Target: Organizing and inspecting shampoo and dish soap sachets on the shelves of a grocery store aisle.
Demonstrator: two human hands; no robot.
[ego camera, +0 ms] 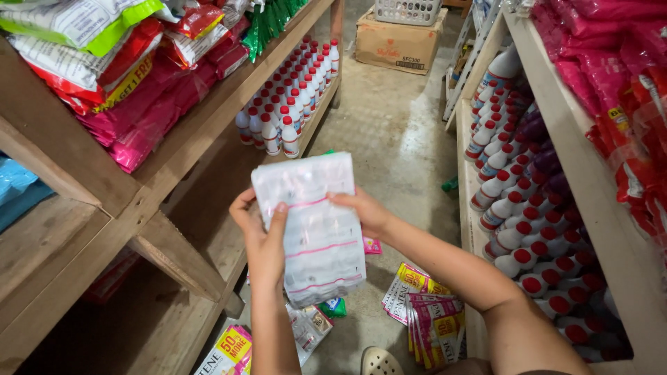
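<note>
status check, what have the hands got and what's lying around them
Left hand and right hand both grip a white sachet strip, held up. Sachet packs strewn on floor below. Bottles on shelves either side.

The strip of sachets (pixel 310 226) in your hands is whitish and see-through, crossed by thin pink lines, with small dark print you cannot make out. The bottles (pixel 288 104) on your left are white with red caps, and so are the bottles (pixel 517 229) on your right, where a few purple ones (pixel 538 149) stand behind them. Above them on both sides you see bright pink packets (pixel 149 114), some red, some white with green edges. The shelves (pixel 83 208) are plain brown wood. The floor (pixel 396 139) is mottled grey. The sachet strips (pixel 427 309) lying there are white, pink and yellow. The box (pixel 396 45) is brown cardboard.
</note>
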